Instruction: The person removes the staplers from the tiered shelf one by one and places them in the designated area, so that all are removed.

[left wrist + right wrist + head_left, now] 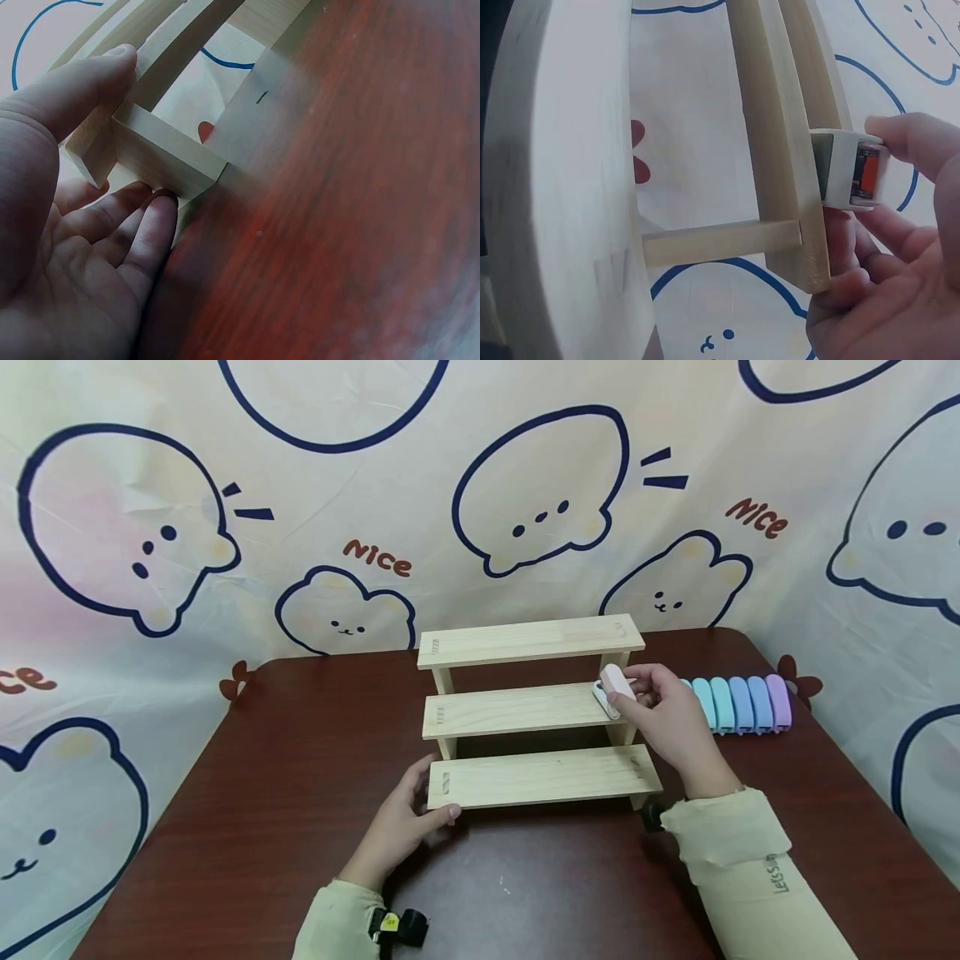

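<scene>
A three-tier wooden step shelf (pixel 540 779) stands on the table. My left hand (pixel 408 810) grips its lower left end; in the left wrist view the thumb (pixel 97 79) lies along the plank's edge and the fingers curl by the side support (pixel 161 150). At the right end of the middle tier, my right hand (pixel 675 722) pinches a small pale pink and white stapler (pixel 617 683). The right wrist view has that stapler (pixel 847 169) against the plank's edge, between thumb and fingers; whether it bears its weight on the plank I cannot tell.
To the right of the shelf, several pastel staplers (pixel 741 703) in green, blue and purple stand in a row, partly hidden by my right hand. The dark reddish-brown table (pixel 247 827) meets a cartoon-printed cloth (pixel 525 593) at the back.
</scene>
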A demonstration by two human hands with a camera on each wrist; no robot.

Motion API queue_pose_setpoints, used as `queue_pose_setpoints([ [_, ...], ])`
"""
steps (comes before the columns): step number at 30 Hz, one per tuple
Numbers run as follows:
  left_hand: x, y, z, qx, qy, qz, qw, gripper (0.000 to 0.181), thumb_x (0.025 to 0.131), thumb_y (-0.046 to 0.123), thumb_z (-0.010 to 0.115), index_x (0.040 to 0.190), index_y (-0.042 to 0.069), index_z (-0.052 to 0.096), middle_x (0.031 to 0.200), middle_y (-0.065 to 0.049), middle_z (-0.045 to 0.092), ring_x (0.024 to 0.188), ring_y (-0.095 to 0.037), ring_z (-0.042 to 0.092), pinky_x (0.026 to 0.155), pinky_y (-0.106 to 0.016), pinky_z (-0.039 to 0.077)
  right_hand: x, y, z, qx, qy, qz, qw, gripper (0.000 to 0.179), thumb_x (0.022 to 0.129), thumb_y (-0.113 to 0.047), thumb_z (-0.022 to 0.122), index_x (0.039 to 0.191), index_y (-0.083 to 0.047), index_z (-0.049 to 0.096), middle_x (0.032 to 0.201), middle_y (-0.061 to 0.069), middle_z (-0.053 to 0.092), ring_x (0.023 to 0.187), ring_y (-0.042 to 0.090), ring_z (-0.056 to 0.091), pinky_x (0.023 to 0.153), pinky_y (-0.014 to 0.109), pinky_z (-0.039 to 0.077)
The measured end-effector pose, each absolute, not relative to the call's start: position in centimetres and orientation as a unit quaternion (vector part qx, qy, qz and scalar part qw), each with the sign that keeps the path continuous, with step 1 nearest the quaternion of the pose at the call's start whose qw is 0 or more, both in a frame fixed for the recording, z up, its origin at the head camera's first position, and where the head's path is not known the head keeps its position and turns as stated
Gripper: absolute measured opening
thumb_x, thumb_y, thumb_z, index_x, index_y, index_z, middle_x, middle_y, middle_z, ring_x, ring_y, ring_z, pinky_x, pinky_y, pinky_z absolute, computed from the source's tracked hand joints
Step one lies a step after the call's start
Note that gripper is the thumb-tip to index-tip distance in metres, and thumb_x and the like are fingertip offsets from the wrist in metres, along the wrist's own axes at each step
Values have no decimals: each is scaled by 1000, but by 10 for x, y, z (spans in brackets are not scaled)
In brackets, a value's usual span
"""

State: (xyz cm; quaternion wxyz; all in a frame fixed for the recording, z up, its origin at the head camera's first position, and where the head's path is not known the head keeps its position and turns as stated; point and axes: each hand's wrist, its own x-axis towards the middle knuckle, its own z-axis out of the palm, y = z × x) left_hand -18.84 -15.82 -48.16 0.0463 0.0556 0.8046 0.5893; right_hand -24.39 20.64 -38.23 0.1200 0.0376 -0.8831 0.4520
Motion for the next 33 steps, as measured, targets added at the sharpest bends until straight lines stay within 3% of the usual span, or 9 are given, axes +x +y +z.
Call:
queue_pose_setpoints([
  [16,-189,-156,-478,60,810,582,48,87,84,17,84,155,9,34,139,-12,56,117,-25,56,89,-34,49,-229,244,-364,46,-919,392,-14,58,95,-42,68,136,-1,58,121,21,64,103,32,56,78,35,49],
  [21,-189,-156,-478,58,808,585,50,87,84,18,84,155,9,34,139,-13,56,117,-25,56,90,-35,48,-225,268,-364,73,-902,422,-49,48,99,-31,65,134,2,58,120,20,63,101,29,55,75,32,51],
  [27,-189,-159,-480,44,809,583,51,89,83,19,85,155,11,34,138,-12,56,115,-26,57,89,-33,49,-222,306,-367,71,-884,457,-68,44,103,-26,59,136,3,54,113,10,61,100,17,51,77,29,51],
  [33,-189,-160,-481,44,811,581,53,90,83,21,85,155,13,33,140,-11,55,119,-26,56,92,-36,48,-222,330,-373,49,-893,435,-105,50,102,-28,59,138,5,49,121,18,56,104,25,50,77,31,53],
])
